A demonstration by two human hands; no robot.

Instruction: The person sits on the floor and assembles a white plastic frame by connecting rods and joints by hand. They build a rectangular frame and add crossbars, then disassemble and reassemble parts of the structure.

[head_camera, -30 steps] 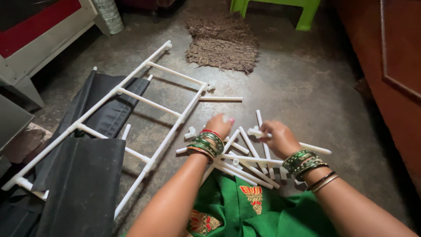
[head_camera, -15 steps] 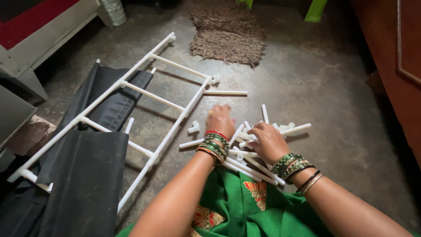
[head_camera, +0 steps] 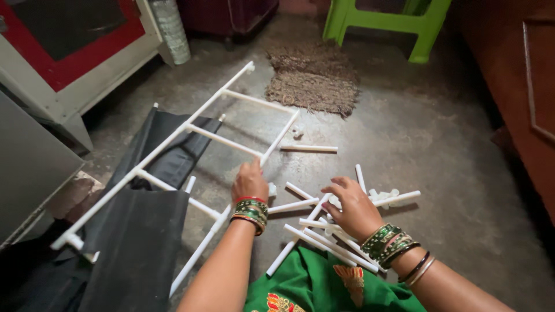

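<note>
Fabric (head_camera: 136,254), black and flat, covers the floor at the far left, partly under a white frame (head_camera: 191,164). That frame is a ladder of thin pipes, two long rails joined by cross rungs, and its long axis runs from lower left up toward upper right.

Next comes the left hand (head_camera: 250,182), which rests on the frame's near rail about midway along it. Its fingers point up and away, along the rail, and curl lightly over the pipe; from this angle it is hard to say whether they clamp it or only press down on it. Green and red bangles (head_camera: 250,210) ring that wrist.

Right of it lies a loose heap of rods (head_camera: 324,234), short white pipes crossing one another at many angles, with a few small white joints (head_camera: 384,195) among them. The right hand (head_camera: 351,209) hovers over this heap, fingers spread and bent, closed on nothing that can be seen. The rods lie directly beneath and just in front of it, so it is the nearer hand to them, while the left is the nearer to the frame. One single rod (head_camera: 308,148) lies apart, beyond both hands, near the frame's far end.

A green cloth (head_camera: 324,286) covers the lap at the bottom. Farther back are a woven mat (head_camera: 312,81) and a green stool (head_camera: 378,23).
</note>
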